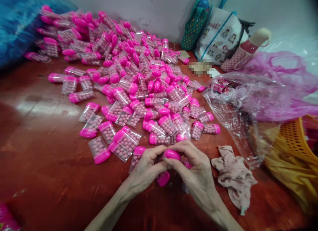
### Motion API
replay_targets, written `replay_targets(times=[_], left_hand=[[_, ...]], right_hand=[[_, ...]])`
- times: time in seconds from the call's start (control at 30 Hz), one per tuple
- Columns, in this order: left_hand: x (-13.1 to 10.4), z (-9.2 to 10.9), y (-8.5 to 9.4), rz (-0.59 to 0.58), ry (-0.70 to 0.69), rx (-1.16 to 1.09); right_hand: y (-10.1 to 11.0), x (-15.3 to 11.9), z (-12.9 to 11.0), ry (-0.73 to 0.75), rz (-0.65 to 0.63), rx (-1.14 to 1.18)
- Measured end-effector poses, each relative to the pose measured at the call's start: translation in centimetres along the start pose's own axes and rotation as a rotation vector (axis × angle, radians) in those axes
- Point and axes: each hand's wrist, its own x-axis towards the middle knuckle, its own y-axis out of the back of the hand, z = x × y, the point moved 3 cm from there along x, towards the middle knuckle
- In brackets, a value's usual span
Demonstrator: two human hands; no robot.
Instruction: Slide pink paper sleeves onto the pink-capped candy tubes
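My left hand [146, 168] and my right hand [196, 168] meet at the near middle of a red-brown table [44, 178]. Both pinch the same small clear container with a pink cap [172, 154], thumbs and forefingers closed around the cap. Another pink-capped container [163, 179] lies under my hands. Just beyond my fingers spreads a big heap of identical clear containers of pink candies [129, 82], all with pink caps, reaching back to the wall.
A crumpled beige cloth [233, 178] lies right of my right hand. Clear and pink plastic bags [250, 101] sit at the right, above an orange basket [298, 138]. Patterned bags [218, 32] lean on the wall. Blue material [17, 25] fills the far left.
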Motion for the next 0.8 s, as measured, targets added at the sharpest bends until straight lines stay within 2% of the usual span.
replay_targets(times=[0.2,0.37,0.43,0.5,0.57,0.67,0.73,0.8], left_hand=[[-0.3,0.5,0.2,0.003,-0.056,0.015],[-0.6,0.4,0.1,0.028,-0.030,0.021],[-0.7,0.4,0.0,0.028,-0.026,0.020],[-0.8,0.5,-0.1,0.028,-0.027,0.046],[-0.9,0.6,-0.1,0.034,-0.038,0.090],[-1.0,0.8,-0.1,0.029,-0.082,0.132],[-1.1,0.9,-0.2,0.021,-0.110,0.142],[-1.2,0.9,-0.2,0.019,-0.129,0.144]], right_hand=[[-0.6,-0.5,0.7,-0.180,0.100,0.167],[-1.0,-1.1,1.7,-0.285,0.173,0.334],[-0.8,-1.2,1.9,-0.321,0.163,0.376],[-0.5,-1.2,1.9,-0.347,0.095,0.387],[0.0,-1.0,1.7,-0.316,0.000,0.326],[0.8,-0.6,0.9,-0.145,-0.089,0.117],[0.9,-0.6,0.5,-0.056,-0.091,0.034],[0.8,-0.8,0.3,-0.031,-0.046,0.040]])
